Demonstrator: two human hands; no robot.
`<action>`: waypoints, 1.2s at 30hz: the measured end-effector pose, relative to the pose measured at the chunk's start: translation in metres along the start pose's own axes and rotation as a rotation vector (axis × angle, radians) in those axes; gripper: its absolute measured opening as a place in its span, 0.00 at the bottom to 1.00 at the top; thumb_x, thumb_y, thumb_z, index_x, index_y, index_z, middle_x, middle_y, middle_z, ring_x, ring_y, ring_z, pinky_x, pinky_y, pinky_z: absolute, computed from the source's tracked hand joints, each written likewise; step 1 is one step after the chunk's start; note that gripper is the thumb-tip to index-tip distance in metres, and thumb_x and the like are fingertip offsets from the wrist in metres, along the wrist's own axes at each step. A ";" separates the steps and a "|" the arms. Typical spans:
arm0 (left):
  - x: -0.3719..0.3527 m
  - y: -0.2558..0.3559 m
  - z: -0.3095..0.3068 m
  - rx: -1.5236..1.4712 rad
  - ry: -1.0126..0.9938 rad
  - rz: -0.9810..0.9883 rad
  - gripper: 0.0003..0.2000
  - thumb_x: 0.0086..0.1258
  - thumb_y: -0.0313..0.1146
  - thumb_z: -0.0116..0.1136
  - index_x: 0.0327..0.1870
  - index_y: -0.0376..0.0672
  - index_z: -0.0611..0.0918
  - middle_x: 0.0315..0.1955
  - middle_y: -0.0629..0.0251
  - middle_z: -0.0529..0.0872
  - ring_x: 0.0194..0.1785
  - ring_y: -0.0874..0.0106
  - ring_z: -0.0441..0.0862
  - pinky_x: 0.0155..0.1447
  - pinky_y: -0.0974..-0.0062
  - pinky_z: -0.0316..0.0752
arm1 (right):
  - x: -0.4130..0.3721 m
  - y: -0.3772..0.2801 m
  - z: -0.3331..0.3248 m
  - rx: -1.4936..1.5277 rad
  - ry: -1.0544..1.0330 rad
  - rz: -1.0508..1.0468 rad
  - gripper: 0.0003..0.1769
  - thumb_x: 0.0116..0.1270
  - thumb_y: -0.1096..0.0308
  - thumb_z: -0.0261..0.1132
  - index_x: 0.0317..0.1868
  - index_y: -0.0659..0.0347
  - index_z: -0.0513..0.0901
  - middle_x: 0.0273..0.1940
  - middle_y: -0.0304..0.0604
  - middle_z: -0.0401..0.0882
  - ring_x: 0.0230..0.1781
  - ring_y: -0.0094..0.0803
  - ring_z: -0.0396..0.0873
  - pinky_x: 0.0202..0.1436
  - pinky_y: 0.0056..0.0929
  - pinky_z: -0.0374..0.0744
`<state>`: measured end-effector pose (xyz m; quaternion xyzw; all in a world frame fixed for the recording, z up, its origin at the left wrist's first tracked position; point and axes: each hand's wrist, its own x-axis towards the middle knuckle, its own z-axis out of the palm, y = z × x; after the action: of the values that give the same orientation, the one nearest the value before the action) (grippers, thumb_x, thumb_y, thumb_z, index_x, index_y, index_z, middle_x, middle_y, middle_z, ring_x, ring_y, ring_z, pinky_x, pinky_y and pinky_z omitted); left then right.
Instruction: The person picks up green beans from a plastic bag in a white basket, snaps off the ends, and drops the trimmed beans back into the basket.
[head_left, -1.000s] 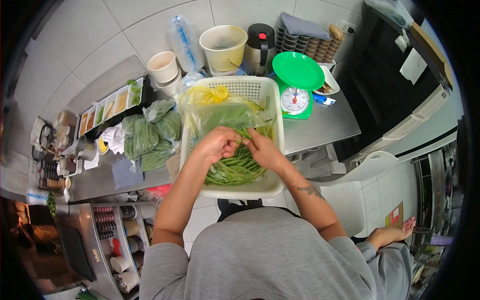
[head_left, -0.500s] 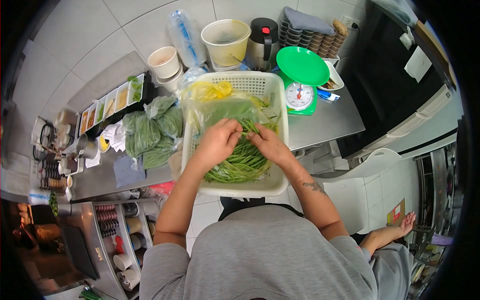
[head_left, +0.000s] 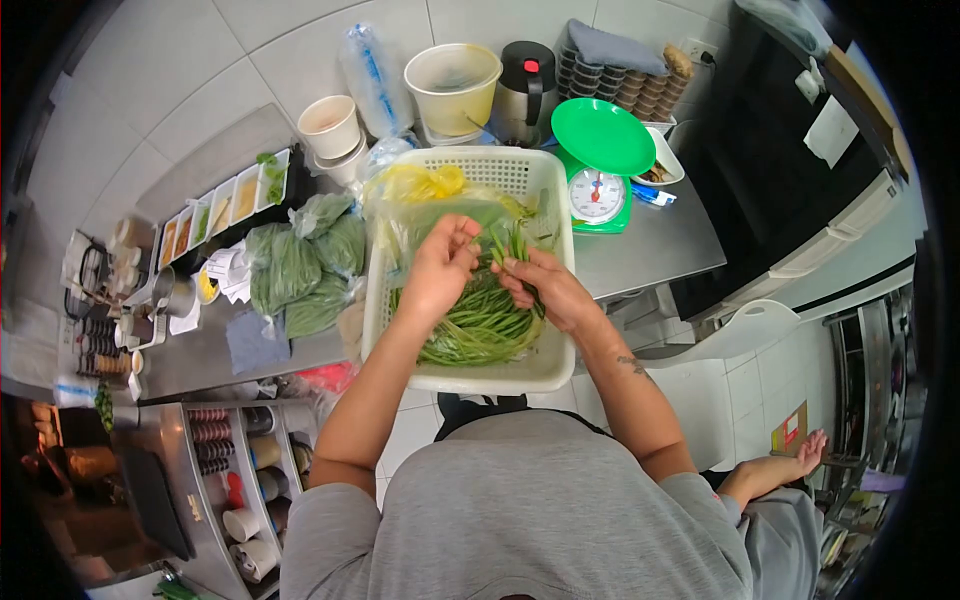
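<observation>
Near: loose pile of long, thin green stems point(head_left: 485, 335), inside white perforated plastic basket point(head_left: 553, 366). My right hand point(head_left: 550, 287): fingers closed on small green stem bunch point(head_left: 513, 243) over basket; long axis near to far, tips far. My left hand point(head_left: 443, 268): just left of bunch, fingertips drawn together; cannot tell whether stem gripped. Far: crumpled yellow translucent plastic bag point(head_left: 430, 183).

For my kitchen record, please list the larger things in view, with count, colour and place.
Basket: 1, white, centre
Stems: many, green, in basket
Bagging: uncounted, clear and yellow, in basket
Filled bags: several, green contents, left
Scale: 1, green, right
Bucket: 1, pale yellow, rear
Jug: 1, black and silver, rear
Tubs: several, white, rear left
Chair: 1, white, right
Co-worker's hand: 1, bare, lower right
Left hand: 1, bare, over basket
Right hand: 1, bare, fingers on stems
</observation>
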<state>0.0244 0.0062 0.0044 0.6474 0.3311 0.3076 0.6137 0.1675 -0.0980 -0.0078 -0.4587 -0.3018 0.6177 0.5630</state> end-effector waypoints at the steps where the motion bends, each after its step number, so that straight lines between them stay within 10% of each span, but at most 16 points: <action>1: 0.002 -0.001 -0.001 0.104 0.012 0.112 0.05 0.66 0.27 0.56 0.39 0.36 0.76 0.30 0.62 0.78 0.31 0.73 0.76 0.35 0.73 0.73 | 0.000 0.000 -0.001 -0.038 0.000 0.011 0.13 0.73 0.62 0.54 0.47 0.62 0.75 0.25 0.29 0.66 0.22 0.15 0.59 0.23 0.16 0.59; 6: 0.016 -0.005 -0.011 0.422 -0.042 0.254 0.05 0.69 0.29 0.55 0.38 0.37 0.76 0.26 0.70 0.76 0.29 0.82 0.71 0.34 0.82 0.67 | 0.005 0.001 0.008 -0.226 0.047 0.010 0.14 0.74 0.58 0.54 0.47 0.60 0.76 0.27 0.28 0.67 0.25 0.14 0.61 0.26 0.15 0.61; 12: 0.016 0.010 -0.020 -0.441 -0.486 -0.231 0.04 0.69 0.29 0.54 0.35 0.40 0.76 0.23 0.75 0.72 0.26 0.82 0.68 0.30 0.84 0.62 | 0.004 0.002 0.014 -0.158 0.123 -0.006 0.14 0.74 0.59 0.54 0.46 0.61 0.78 0.26 0.30 0.69 0.24 0.14 0.62 0.25 0.15 0.60; 15: 0.018 0.010 -0.032 -0.174 -0.516 -0.177 0.04 0.69 0.30 0.54 0.37 0.39 0.77 0.23 0.75 0.71 0.27 0.80 0.69 0.32 0.82 0.65 | 0.007 -0.002 -0.008 -0.064 -0.043 0.079 0.14 0.72 0.61 0.57 0.48 0.63 0.78 0.28 0.31 0.72 0.25 0.16 0.65 0.24 0.15 0.61; 18: 0.027 0.010 -0.026 0.136 -0.235 0.164 0.05 0.67 0.31 0.56 0.37 0.39 0.78 0.24 0.74 0.72 0.29 0.78 0.71 0.35 0.80 0.68 | 0.002 -0.008 0.003 -0.090 -0.013 0.077 0.15 0.71 0.61 0.58 0.46 0.66 0.78 0.26 0.32 0.71 0.22 0.16 0.63 0.23 0.16 0.60; 24: 0.038 0.016 -0.016 0.465 -0.482 0.211 0.02 0.63 0.27 0.58 0.34 0.38 0.80 0.26 0.68 0.75 0.37 0.75 0.74 0.42 0.76 0.70 | 0.007 -0.003 -0.001 -0.197 -0.061 0.080 0.14 0.72 0.60 0.56 0.45 0.64 0.79 0.26 0.31 0.71 0.24 0.16 0.63 0.23 0.16 0.59; 30: 0.032 0.005 -0.009 0.928 -0.012 0.931 0.03 0.60 0.24 0.55 0.33 0.35 0.77 0.31 0.57 0.78 0.35 0.63 0.79 0.38 0.70 0.74 | 0.002 -0.017 0.030 -0.328 0.210 0.185 0.14 0.73 0.60 0.55 0.49 0.60 0.78 0.35 0.31 0.77 0.27 0.15 0.66 0.26 0.13 0.63; 33: 0.043 0.004 -0.024 0.351 -0.288 0.456 0.05 0.62 0.24 0.56 0.38 0.37 0.78 0.29 0.62 0.76 0.37 0.71 0.76 0.40 0.74 0.71 | -0.001 -0.017 0.026 -0.298 0.139 0.229 0.14 0.73 0.59 0.54 0.50 0.57 0.78 0.39 0.30 0.78 0.29 0.15 0.67 0.27 0.12 0.65; 36: 0.038 0.022 -0.033 0.399 -0.547 0.265 0.07 0.61 0.23 0.58 0.39 0.36 0.77 0.31 0.60 0.75 0.37 0.73 0.75 0.40 0.74 0.71 | -0.001 -0.017 0.019 -0.290 0.029 0.254 0.14 0.74 0.58 0.53 0.50 0.57 0.78 0.38 0.29 0.78 0.29 0.14 0.67 0.27 0.12 0.65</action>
<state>0.0216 0.0551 0.0284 0.8501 0.1213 0.1292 0.4960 0.1579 -0.0930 0.0152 -0.5784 -0.3191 0.6272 0.4126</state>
